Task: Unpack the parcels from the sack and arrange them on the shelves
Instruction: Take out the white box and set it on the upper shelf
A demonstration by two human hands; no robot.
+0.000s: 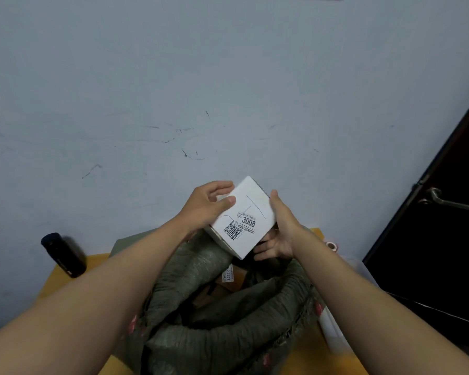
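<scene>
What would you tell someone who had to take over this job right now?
Left hand: grips the top left corner of the white box.
Right hand: holds the box's right side, fingers under it.
The box is lifted above the open green sack, label up, reading 3008.
The sack sits on a yellow table. More parcels are inside it, one brown with a label.
Done: one box out of the sack.
Left: put this box on a shelf, then unpack the others. No shelves are in view, so look round for them first.
</scene>
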